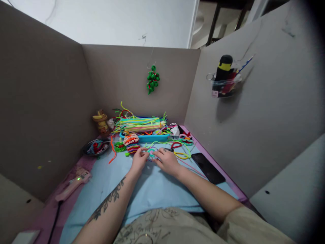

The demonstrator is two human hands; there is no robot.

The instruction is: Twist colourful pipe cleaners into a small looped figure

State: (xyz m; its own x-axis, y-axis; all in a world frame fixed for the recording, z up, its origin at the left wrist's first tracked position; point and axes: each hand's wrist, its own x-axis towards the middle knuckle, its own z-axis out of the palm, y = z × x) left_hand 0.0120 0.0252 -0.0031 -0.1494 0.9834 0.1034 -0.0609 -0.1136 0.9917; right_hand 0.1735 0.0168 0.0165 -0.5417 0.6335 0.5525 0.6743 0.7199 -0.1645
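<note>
A small round coil of turquoise and purple pipe cleaner (152, 152) is between my two hands, just above the blue cloth. My left hand (139, 159) pinches its left edge with thumb and fingertips. From the right, my right hand (167, 160) grips the other edge, its fingers bent over the coil and hiding part of it. Just left of my left hand lies a striped pipe-cleaner piece (132, 148) with a pale, ruffled top (131, 138). Beside it is a green pipe-cleaner piece (120, 146). Loose red and yellow stems (183, 155) lie behind my right hand.
A blue tray (152, 138) heaped with pipe cleaners stands at the back. A dark bowl (87, 150) and a pink glue gun (73, 185) with a lit green light are at left. A phone (208, 167) lies at right. Partition walls enclose the table; a tool cup (223, 88) hangs right.
</note>
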